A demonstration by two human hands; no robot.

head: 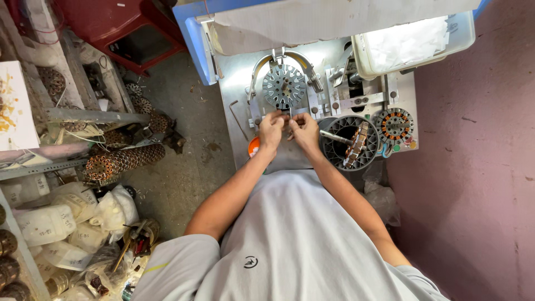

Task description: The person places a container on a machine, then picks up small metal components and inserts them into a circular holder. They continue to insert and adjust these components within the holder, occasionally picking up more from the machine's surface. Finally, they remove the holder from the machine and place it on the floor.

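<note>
Both hands meet at the near edge of the bare stator core [284,85], which sits in a metal fixture on the steel bench [237,83]. The left hand [271,129] and the right hand [304,127] have fingers pinched together on a small thin piece between them; what it is I cannot tell. A black slotted ring [334,150] lies just right of the right hand, a wound stator [394,124] further right. Left of the bench edge the floor is open.
</note>
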